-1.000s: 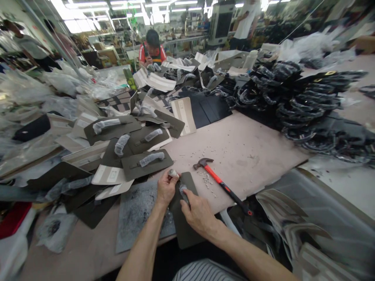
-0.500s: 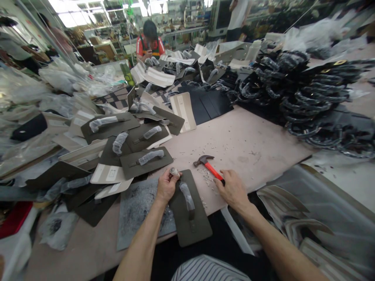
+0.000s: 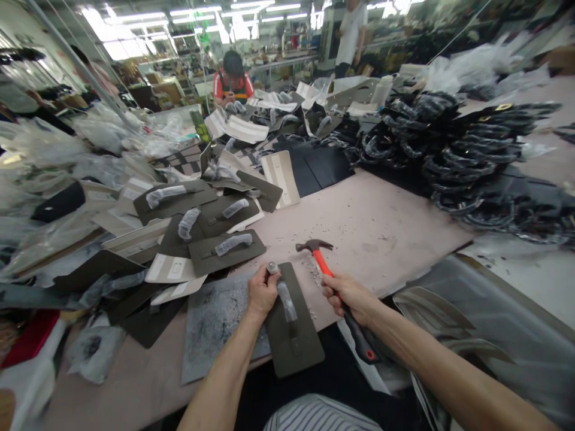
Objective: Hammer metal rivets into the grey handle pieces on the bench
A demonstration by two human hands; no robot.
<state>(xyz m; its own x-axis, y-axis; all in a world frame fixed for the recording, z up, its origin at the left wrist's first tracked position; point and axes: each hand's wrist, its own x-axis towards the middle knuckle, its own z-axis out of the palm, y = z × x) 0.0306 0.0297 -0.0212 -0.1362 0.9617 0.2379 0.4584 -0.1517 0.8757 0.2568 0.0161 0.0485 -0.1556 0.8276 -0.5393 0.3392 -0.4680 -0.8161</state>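
Note:
My right hand (image 3: 348, 294) is closed around the red and black handle of a claw hammer (image 3: 321, 261), its head raised at the far end. My left hand (image 3: 263, 291) pinches a short metal rod-like tool (image 3: 272, 267), standing upright near the top end of a dark olive panel (image 3: 309, 341). Fingers hide the tool's lower end. On this panel a curved handle (image 3: 287, 302) wrapped in clear film is attached. The panel lies partly over a worn grey slab (image 3: 211, 329) and reaches past the table's near edge.
Similar olive panels (image 3: 227, 251) with wrapped handles pile up at left. Tiny metal bits (image 3: 314, 272) lie scattered on the table (image 3: 368, 209). Black wrapped handles (image 3: 471, 155) are heaped at right, above a grey bin (image 3: 507, 311). Across the table sits a person (image 3: 232, 84).
My right hand has closed around the hammer's handle and tilted it up off the table. The metal tool in my left hand now stands more upright. The view has shifted slightly.

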